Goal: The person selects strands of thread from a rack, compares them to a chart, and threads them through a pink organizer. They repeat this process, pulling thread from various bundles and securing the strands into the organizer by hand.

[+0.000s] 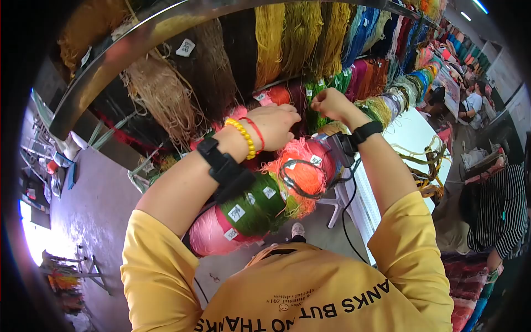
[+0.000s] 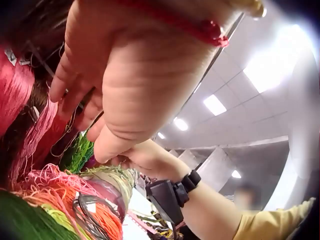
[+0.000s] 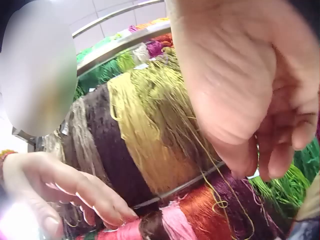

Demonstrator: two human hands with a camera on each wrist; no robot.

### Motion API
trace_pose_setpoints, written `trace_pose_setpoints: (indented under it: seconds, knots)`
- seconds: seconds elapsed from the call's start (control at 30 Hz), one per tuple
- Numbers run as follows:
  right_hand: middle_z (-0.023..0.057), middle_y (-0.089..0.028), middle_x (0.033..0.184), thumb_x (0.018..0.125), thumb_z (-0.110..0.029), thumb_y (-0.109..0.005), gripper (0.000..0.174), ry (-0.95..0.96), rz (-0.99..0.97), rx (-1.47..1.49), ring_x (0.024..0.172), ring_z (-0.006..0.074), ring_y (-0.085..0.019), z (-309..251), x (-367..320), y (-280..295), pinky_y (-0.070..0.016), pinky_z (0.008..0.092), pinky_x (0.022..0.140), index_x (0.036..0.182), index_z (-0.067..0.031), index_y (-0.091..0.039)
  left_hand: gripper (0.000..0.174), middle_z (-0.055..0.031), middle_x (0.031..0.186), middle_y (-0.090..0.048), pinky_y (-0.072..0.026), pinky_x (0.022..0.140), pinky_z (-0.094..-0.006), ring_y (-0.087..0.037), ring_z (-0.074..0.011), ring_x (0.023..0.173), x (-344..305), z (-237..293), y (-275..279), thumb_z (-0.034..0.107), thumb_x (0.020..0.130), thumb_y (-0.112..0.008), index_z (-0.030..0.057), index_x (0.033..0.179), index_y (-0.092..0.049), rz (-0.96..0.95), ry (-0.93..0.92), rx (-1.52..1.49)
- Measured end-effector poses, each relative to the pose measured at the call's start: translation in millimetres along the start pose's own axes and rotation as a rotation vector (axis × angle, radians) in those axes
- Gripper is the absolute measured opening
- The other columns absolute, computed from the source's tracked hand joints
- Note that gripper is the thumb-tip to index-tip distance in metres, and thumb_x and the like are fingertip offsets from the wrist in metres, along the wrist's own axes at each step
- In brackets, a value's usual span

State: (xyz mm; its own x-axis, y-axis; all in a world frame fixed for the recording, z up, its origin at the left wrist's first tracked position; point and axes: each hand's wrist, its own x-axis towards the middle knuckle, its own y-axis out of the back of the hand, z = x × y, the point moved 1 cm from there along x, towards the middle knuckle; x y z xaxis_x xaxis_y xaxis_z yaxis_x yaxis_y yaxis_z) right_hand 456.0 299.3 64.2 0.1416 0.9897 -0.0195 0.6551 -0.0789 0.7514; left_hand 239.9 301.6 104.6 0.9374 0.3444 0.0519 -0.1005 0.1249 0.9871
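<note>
faced a metal rack (image 1: pixel 127 58) hung with rows of skeins (image 1: pixel 270 44), from brown and yellow to blue. wore a yellow shirt (image 1: pixel 310 288), printed in black, upside down in the head view, with "anks but no thanks" and, far smaller, "special edition". had a roll of thread below the rack, slanting from a pink bundle (image 1: pixel 213 235) through a green bundle (image 1: pixel 254 207) to a coral bundle (image 1: pixel 307 171) between the forearms. reached the left hand (image 1: pixel 274 124) over the roll, just above and left of the coral bundle, fingers loosely extended and close together, thumb apart, gripping nothing. raised the right hand (image 1: pixel 333 105) by green skeins (image 1: pixel 315 119), fingers curled in toward the thumb; could not tell whether any thread was pinched there. wore a black camera on each wrist, plus yellow beads (image 1: pixel 241 133) and a red cord (image 1: pixel 257 134) on the left. showed white tags (image 1: pixel 236 213) on the bundles, marked too small to read.
</note>
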Motion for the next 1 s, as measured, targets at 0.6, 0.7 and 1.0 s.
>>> trace_pose_setpoints:
  seconds: [0.6,0.7,1.0]
  knots:
    - [0.0211,-0.062,0.074,0.073,-0.026,-0.065,0.025,-0.024,0.074,-0.021,0.076,0.0362,-0.061,21.8,47.2,-40.1,-0.0481,0.0396,0.069,0.076,-0.0015,-0.064,0.049,-0.0092,0.121,-0.050,-0.0456,0.085,-0.0387,-0.051,-0.0300,0.102,30.2,-54.4,-25.1,0.013,0.074,-0.060,0.0096,0.122,-0.049,0.196,0.208,0.257]
    - [0.0214,-0.062,0.077,0.074,-0.026,-0.063,0.024,-0.049,0.097,0.003,0.077,0.0362,-0.061,16.3,42.1,-34.0,-0.0481,0.0399,0.070,0.077,-0.0018,-0.065,0.040,-0.0110,0.113,-0.053,-0.0463,0.084,-0.0387,-0.052,-0.0300,0.098,25.2,-51.8,-23.0,0.012,0.075,-0.059,0.0072,0.114,-0.053,0.190,0.210,0.258]
    - [0.0195,-0.062,0.074,0.072,-0.027,-0.062,0.025,0.011,0.142,0.034,0.074,0.0352,-0.061,26.3,43.4,-31.1,-0.0478,0.0389,0.069,0.075,-0.0022,-0.064,0.023,-0.0120,0.097,-0.054,-0.0499,0.073,-0.0390,-0.056,-0.0290,0.088,12.4,-45.3,-10.1,0.012,0.075,-0.059,0.0050,0.096,-0.058,0.260,0.223,0.357]
